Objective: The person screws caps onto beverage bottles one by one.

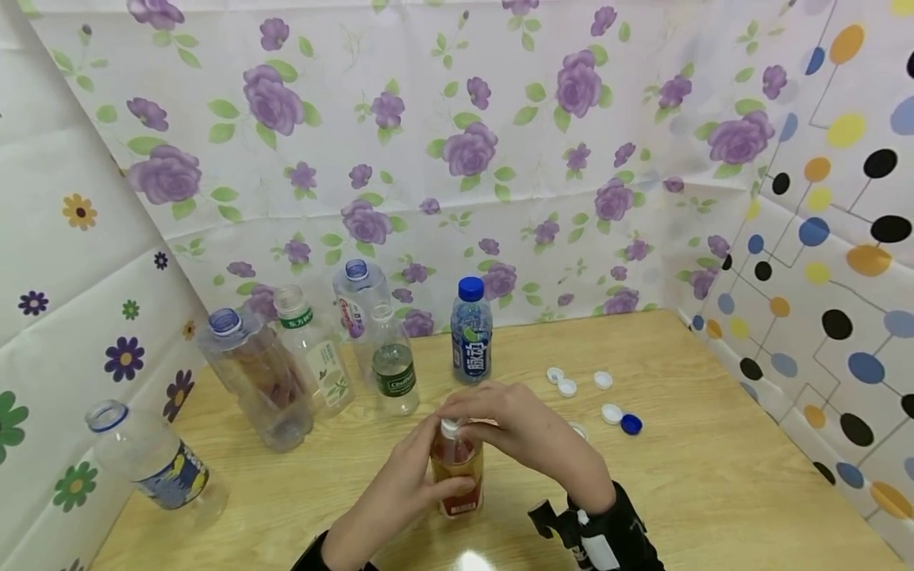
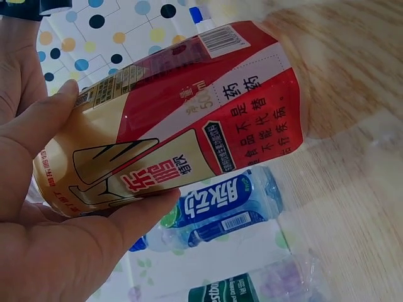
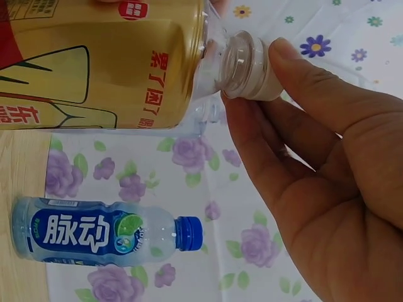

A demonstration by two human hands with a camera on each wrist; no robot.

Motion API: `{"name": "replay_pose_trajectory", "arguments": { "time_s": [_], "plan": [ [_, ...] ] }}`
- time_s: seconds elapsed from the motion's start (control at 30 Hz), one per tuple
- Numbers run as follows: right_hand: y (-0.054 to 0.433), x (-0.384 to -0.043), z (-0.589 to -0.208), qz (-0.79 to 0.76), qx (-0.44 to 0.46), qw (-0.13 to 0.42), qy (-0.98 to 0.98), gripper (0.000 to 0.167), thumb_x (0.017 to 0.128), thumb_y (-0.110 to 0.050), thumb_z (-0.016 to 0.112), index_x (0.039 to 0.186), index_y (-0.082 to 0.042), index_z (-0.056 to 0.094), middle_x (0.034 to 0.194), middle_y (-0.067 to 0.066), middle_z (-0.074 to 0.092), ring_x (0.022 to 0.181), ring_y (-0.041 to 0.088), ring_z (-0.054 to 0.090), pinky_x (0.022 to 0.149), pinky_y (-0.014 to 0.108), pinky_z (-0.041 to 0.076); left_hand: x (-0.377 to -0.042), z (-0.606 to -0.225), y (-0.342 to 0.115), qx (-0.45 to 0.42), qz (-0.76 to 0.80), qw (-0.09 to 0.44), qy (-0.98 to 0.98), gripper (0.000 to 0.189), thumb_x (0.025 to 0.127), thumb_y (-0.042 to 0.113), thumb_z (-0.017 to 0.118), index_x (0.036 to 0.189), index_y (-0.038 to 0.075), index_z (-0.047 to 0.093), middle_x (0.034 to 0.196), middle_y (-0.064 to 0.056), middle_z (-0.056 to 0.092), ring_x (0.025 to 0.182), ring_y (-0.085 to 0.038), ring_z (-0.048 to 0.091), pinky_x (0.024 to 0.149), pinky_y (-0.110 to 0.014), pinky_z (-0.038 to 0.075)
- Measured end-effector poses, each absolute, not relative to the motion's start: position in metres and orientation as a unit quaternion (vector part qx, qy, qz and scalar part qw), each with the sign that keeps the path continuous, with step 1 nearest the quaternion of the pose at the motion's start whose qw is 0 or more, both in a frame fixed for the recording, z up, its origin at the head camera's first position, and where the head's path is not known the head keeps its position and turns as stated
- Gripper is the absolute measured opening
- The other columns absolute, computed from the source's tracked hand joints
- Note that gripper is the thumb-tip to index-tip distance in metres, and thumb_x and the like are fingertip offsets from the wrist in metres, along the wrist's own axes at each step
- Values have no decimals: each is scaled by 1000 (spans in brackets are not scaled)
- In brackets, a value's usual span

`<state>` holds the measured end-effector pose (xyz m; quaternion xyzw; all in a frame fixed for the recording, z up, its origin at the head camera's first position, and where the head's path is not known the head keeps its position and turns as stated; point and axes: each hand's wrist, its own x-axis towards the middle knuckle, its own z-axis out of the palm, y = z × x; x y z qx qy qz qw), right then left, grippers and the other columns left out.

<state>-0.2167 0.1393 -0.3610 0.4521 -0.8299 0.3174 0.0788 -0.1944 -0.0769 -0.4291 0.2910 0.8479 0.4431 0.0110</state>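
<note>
A drink bottle with a red and gold label (image 2: 189,119) stands upright on the wooden table near its front edge. My left hand (image 1: 407,480) grips its body, with the thumb on one side and fingers on the other. At its top, my right hand (image 1: 510,416) pinches the white cap (image 3: 271,85) between thumb and fingers. The cap sits at the clear neck (image 3: 240,66), whose ring shows below it in the right wrist view. Just behind stands a blue drink bottle (image 1: 471,341) with its blue cap on.
Several uncapped clear bottles stand to the left, including a small green-labelled one (image 1: 395,373), a large one (image 1: 260,381) and a blue-labelled one (image 1: 171,476). Loose white caps (image 1: 567,388) and a blue cap (image 1: 631,424) lie to the right. Patterned sheets (image 1: 471,151) enclose the table (image 1: 714,476).
</note>
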Motion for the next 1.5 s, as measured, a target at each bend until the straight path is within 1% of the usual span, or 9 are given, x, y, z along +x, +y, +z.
{"name": "replay_pose_trajectory", "arguments": {
  "time_s": [0.1, 0.2, 0.37, 0.53, 0.7, 0.83, 1.0, 1.13, 1.5],
  "plan": [
    [139, -217, -362, 317, 457, 78, -828, 35, 94, -11, 72, 129, -12, 72, 125, 3, 71, 113, 18, 66, 90, 26, 57, -195, -430, -78, 288, 442, 17, 849, 87, 90, 34, 78, 158, 13, 30, 149, -6, 51, 126, -23, 58, 99, -42, 54],
    [140, -218, -361, 311, 462, 73, -827, 36, 94, -11, 72, 130, -13, 71, 127, 3, 70, 113, 17, 67, 90, 26, 57, -195, -430, -80, 286, 444, 26, 849, 87, 91, 37, 77, 160, 16, 27, 153, -6, 47, 130, -24, 56, 101, -42, 52],
    [153, -222, -359, 297, 453, 74, -837, 38, 96, -13, 72, 134, -14, 67, 133, 4, 67, 119, 20, 65, 94, 33, 57, -196, -431, -82, 279, 462, 34, 841, 85, 90, 37, 78, 157, 17, 31, 147, -3, 52, 130, -22, 56, 103, -42, 52],
    [182, -233, -363, 278, 391, 102, -871, 37, 97, -13, 71, 134, -11, 66, 132, 7, 68, 118, 26, 65, 94, 41, 58, -203, -430, -83, 246, 484, 30, 839, 81, 87, 35, 82, 152, 17, 38, 137, -2, 58, 125, -23, 59, 102, -43, 53],
    [220, -241, -366, 274, 308, 113, -904, 34, 97, -9, 70, 131, -7, 67, 127, 11, 69, 113, 30, 67, 93, 46, 58, -218, -424, -81, 225, 492, 3, 841, 83, 84, 32, 85, 152, 16, 39, 136, -5, 59, 125, -24, 60, 103, -43, 53],
    [244, -240, -366, 264, 254, 120, -923, 36, 97, -8, 70, 132, -6, 67, 128, 13, 69, 109, 33, 68, 90, 51, 58, -235, -416, -75, 217, 492, -30, 843, 84, 83, 29, 86, 152, 18, 41, 138, -2, 59, 127, -22, 59, 105, -42, 51],
    [253, -240, -368, 246, 244, 124, -930, 34, 96, -7, 69, 131, -5, 68, 127, 15, 69, 107, 35, 69, 88, 49, 59, -258, -413, -64, 208, 492, -65, 843, 84, 84, 29, 86, 154, 19, 41, 144, -5, 53, 131, -24, 54, 106, -43, 50],
    [250, -242, -372, 248, 247, 109, -930, 34, 98, -10, 69, 131, -6, 68, 128, 13, 69, 107, 33, 69, 88, 47, 59, -277, -418, -56, 198, 498, -85, 840, 80, 85, 28, 85, 152, 15, 44, 144, -10, 49, 127, -27, 54, 102, -46, 52],
    [249, -245, -375, 262, 246, 87, -929, 33, 99, -11, 67, 131, -8, 68, 128, 11, 69, 109, 32, 68, 89, 48, 59, -302, -435, -48, 203, 507, -74, 834, 80, 82, 26, 87, 149, 12, 46, 136, -12, 55, 123, -28, 56, 99, -44, 53]
  ]
}}
